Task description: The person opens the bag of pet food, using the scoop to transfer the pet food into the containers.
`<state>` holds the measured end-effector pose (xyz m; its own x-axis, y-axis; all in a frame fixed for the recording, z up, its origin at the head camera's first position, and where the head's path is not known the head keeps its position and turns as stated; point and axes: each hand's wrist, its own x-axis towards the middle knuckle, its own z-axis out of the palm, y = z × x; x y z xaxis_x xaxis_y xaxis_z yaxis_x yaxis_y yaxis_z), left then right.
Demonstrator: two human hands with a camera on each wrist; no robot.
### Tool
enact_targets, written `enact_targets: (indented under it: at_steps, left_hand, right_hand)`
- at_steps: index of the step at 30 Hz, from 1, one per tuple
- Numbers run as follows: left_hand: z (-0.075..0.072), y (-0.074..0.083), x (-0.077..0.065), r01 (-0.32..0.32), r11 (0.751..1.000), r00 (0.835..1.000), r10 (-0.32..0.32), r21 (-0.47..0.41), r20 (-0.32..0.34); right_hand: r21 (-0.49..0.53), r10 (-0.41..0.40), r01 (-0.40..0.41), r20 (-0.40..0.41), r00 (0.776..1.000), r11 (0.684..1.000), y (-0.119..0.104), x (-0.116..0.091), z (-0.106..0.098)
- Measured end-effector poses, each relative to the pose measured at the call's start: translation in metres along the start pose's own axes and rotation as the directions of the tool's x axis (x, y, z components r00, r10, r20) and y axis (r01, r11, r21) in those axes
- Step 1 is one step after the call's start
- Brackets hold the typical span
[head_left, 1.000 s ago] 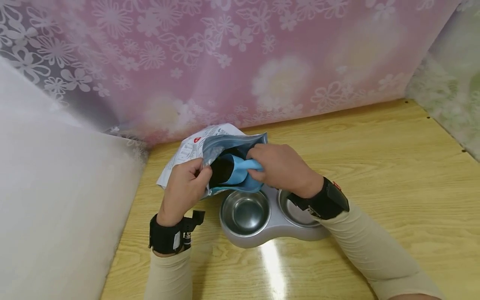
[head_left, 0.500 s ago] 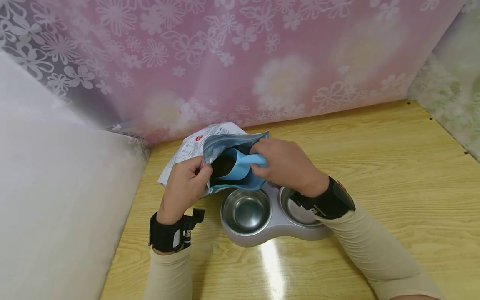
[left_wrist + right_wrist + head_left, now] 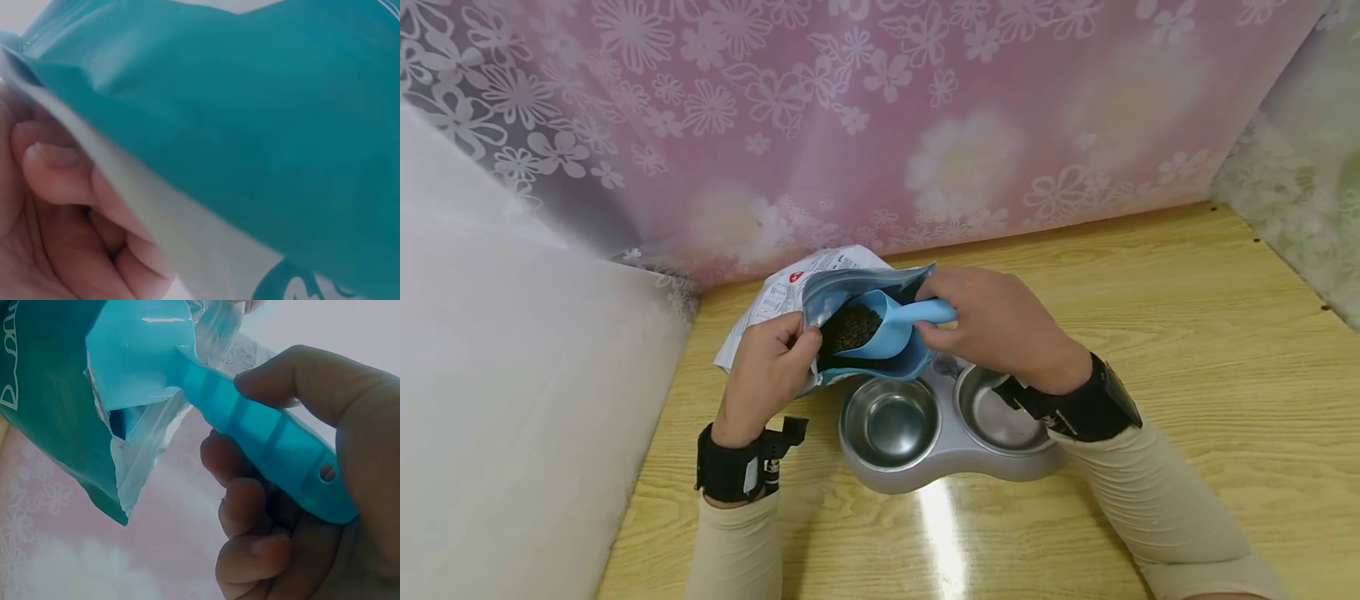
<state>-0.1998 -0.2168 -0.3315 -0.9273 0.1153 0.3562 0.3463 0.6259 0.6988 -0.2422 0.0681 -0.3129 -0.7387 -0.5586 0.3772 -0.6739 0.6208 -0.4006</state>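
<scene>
My left hand [image 3: 769, 375] pinches the near left edge of an open zip bag [image 3: 767, 308], white with print outside and blue inside; its teal side fills the left wrist view. With my right hand [image 3: 1000, 321] I grip the ridged handle of a light blue scoop [image 3: 891, 329]. The scoop's bowl sits in the bag's mouth, loaded with small dark brown pellets [image 3: 853, 327]. In the right wrist view the thumb lies along the top of the handle [image 3: 262, 431] and the fingers curl beneath it.
A grey double feeder [image 3: 947, 462] with a left steel bowl [image 3: 895, 427] and a right steel bowl [image 3: 996, 417] stands just in front of the bag, the right one partly under my wrist. Pink floral cloth [image 3: 925, 125] hangs behind the wooden tabletop [image 3: 1150, 333]; a white panel [image 3: 512, 400] stands at left.
My right hand has drawn the scoop slightly up and to the right, toward the bag's opening, so the pellets in it show clearly. The left hand keeps its hold on the bag.
</scene>
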Motion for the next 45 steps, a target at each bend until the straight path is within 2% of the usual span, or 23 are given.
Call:
enact_targets:
  at_steps: [4, 10, 19, 24, 31, 38, 45]
  left_hand:
    - [-0.002, -0.003, -0.003, 0.021, 1.000, 1.000, -0.021, -0.006, 0.005]
    - [0.000, -0.007, -0.007, 0.057, 0.998, 0.997, -0.057, 0.001, 0.047]
    - [0.000, -0.008, -0.012, 0.058, 0.998, 0.996, -0.059, 0.017, 0.063]
    - [-0.002, -0.005, -0.010, 0.032, 0.999, 0.998, -0.033, 0.018, 0.059]
    - [-0.005, -0.001, -0.004, 0.006, 1.000, 0.997, -0.008, 0.026, 0.071]
    - [-0.008, 0.001, -0.001, -0.003, 1.000, 0.998, 0.001, 0.022, 0.069]
    - [-0.011, 0.002, -0.001, 0.010, 1.000, 0.999, -0.010, 0.009, 0.050]
  right_hand:
    - [0.015, -0.001, 0.000, 0.009, 1.000, 1.000, -0.001, -0.003, 0.001]
    - [0.057, 0.019, -0.020, 0.023, 1.000, 0.998, 0.006, -0.020, 0.004]
    - [0.073, -0.044, 0.050, -0.081, 0.996, 0.996, 0.020, -0.038, 0.002]
    - [0.077, -0.058, 0.067, -0.108, 0.992, 0.995, 0.025, -0.038, -0.001]
    - [0.189, -0.016, 0.032, -0.082, 0.996, 0.982, 0.032, -0.037, -0.008]
    - [0.191, 0.050, -0.035, -0.074, 0.996, 0.981, 0.034, -0.035, -0.023]
    - [0.191, 0.028, -0.015, -0.066, 0.997, 0.981, 0.038, -0.031, -0.038]
